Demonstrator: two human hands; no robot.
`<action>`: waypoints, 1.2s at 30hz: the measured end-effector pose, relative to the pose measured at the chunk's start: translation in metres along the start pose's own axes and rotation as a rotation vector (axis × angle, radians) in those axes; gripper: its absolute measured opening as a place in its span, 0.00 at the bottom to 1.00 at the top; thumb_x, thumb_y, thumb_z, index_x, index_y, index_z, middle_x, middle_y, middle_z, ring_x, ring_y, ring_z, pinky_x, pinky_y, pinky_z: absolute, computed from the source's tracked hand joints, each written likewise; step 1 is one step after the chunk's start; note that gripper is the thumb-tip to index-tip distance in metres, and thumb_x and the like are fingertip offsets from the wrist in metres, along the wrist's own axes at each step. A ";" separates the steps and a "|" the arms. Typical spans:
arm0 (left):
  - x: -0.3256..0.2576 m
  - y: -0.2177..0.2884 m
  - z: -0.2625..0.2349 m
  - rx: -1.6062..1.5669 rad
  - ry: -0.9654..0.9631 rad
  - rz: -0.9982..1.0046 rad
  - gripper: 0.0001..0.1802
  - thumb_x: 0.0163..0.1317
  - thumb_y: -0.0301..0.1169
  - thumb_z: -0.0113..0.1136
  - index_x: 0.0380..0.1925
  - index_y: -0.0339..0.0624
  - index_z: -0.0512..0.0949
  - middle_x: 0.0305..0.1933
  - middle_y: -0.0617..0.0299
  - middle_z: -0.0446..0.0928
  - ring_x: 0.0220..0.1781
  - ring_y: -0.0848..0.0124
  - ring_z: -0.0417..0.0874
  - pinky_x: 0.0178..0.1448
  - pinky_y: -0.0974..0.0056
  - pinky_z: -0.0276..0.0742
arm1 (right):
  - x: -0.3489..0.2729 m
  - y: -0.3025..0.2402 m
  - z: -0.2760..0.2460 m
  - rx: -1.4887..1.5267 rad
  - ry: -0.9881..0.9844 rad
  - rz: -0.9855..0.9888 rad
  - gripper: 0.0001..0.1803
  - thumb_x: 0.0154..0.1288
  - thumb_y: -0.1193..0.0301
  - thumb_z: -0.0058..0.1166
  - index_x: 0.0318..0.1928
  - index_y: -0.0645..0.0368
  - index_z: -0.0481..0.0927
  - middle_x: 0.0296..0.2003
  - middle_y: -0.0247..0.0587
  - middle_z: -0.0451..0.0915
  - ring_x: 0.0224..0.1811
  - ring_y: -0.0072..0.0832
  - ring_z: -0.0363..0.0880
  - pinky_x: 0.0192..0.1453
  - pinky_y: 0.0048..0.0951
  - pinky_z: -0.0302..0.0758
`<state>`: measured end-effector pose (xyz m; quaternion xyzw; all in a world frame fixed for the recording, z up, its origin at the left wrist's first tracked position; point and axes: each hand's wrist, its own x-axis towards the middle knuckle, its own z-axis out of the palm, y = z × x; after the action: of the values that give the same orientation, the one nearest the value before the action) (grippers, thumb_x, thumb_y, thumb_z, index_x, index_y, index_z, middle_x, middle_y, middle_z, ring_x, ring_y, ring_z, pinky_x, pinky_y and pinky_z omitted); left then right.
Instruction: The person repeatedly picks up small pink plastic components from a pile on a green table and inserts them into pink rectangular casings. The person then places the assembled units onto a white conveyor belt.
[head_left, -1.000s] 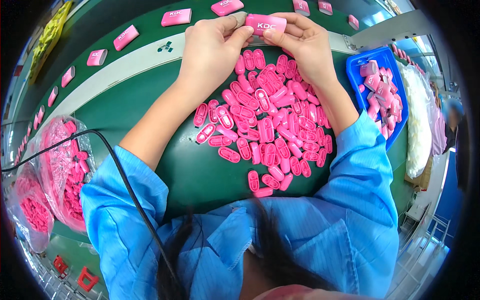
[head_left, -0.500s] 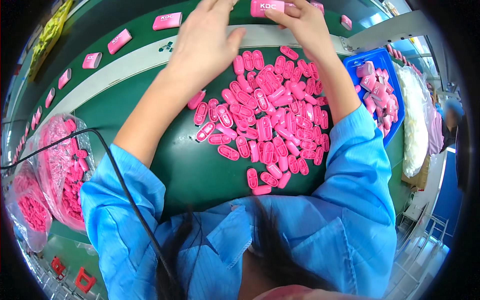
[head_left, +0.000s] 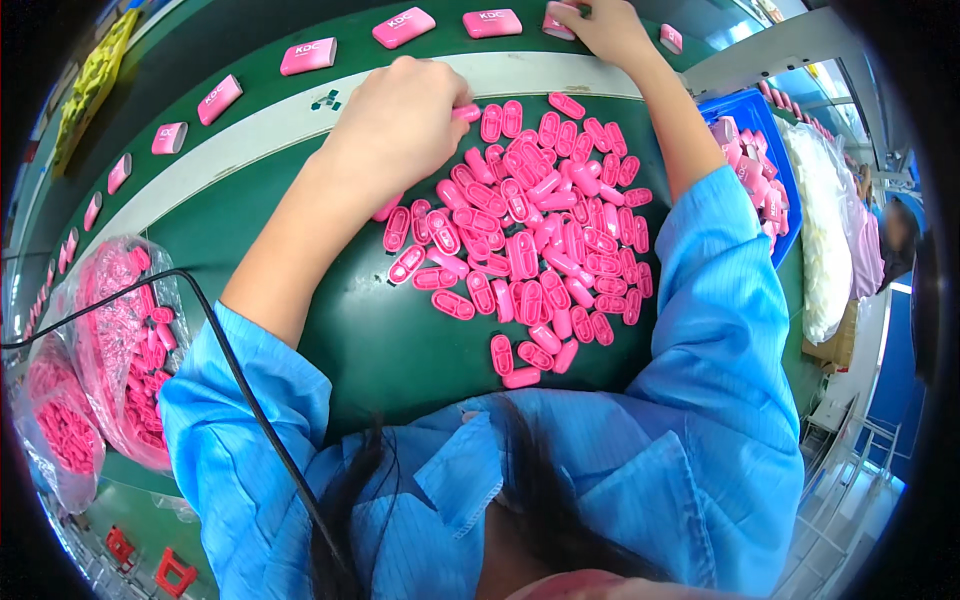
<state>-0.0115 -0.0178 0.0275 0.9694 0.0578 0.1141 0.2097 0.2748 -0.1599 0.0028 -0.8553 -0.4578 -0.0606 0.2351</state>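
Grip, left hand (head_left: pixel 405 125): curled palm-down at the far-left edge of the heap, fingertips pinched on one small pink oval piece (head_left: pixel 466 113); only its end shows past the fingers.
Grip, right hand (head_left: pixel 605 28): stretched to the conveyor belt (head_left: pixel 250 30), fingers closed round an assembled pink case (head_left: pixel 560 20); most of the case is hidden under the hand.
Head view, pile: loose pink oval pieces (head_left: pixel 530 240) spread on the green table (head_left: pixel 360 330), between the two forearms, some overlapping.
Head view, belt: finished pink cases (head_left: pixel 404 27) lie in a spaced row along the belt, running off to the left.
Head view, sides: blue bin (head_left: pixel 775 165) of pink parts by the right elbow; clear bags of pink parts (head_left: pixel 120 340) at lower left; black cable (head_left: pixel 240 380) crosses the left sleeve.
Doing it well (judgement): set the case flat and in line with the row, with a gap from its neighbour, and let go cleanly.
Doing it well (judgement): lift only one oval piece, from the heap's edge, so the others are not dragged along.
Risk (judgement): a sleeve sweeping through the heap scatters pieces toward the table edge.
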 end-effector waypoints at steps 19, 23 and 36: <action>0.022 -0.017 0.050 -1.214 0.246 -0.255 0.22 0.69 0.29 0.69 0.58 0.27 0.80 0.46 0.54 0.87 0.44 0.74 0.89 0.51 0.71 0.86 | -0.089 -0.092 0.010 1.295 -0.118 0.216 0.19 0.73 0.77 0.60 0.61 0.69 0.75 0.53 0.51 0.84 0.52 0.33 0.87 0.61 0.30 0.85; 0.016 -0.007 0.040 -0.988 0.305 -0.189 0.21 0.68 0.28 0.68 0.58 0.28 0.81 0.42 0.52 0.89 0.41 0.68 0.90 0.48 0.68 0.86 | -0.092 -0.093 0.007 1.164 -0.088 0.145 0.19 0.73 0.76 0.61 0.61 0.68 0.77 0.52 0.50 0.85 0.52 0.32 0.87 0.60 0.29 0.85; 0.012 -0.006 0.042 -0.193 0.496 0.109 0.23 0.67 0.25 0.59 0.60 0.24 0.73 0.46 0.34 0.82 0.47 0.41 0.85 0.51 0.50 0.82 | -0.065 -0.095 0.010 0.956 -0.081 0.208 0.13 0.70 0.78 0.63 0.53 0.67 0.80 0.40 0.39 0.87 0.35 0.20 0.84 0.39 0.21 0.81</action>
<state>0.0101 -0.0273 -0.0102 0.8891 0.0439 0.3639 0.2740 0.1598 -0.1597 0.0065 -0.6944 -0.3555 0.2134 0.5881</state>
